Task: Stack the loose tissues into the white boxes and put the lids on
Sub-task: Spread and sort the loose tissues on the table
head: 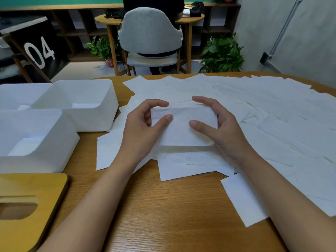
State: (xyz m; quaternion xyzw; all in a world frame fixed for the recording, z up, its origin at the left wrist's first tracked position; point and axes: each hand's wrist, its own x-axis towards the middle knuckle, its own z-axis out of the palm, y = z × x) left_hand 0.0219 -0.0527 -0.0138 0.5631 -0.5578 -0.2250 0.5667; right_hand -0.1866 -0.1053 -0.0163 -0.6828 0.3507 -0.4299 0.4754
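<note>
A small stack of folded white tissues (183,128) sits in front of me on top of the loose tissues (263,113) that cover the right half of the wooden table. My left hand (145,124) grips the stack's left end, thumb on top and fingers curled over the far edge. My right hand (214,124) grips the right end the same way. White boxes stand open at the left: one at the back (81,104), one nearer (31,137), each with a few tissues inside. A third box (16,93) shows behind them.
A wooden lid (27,206) with an oval slot lies at the near left corner. Bare table (154,215) lies between my forearms. Beyond the table stand a grey chair (151,33), a round table, potted plants and a seated person's legs.
</note>
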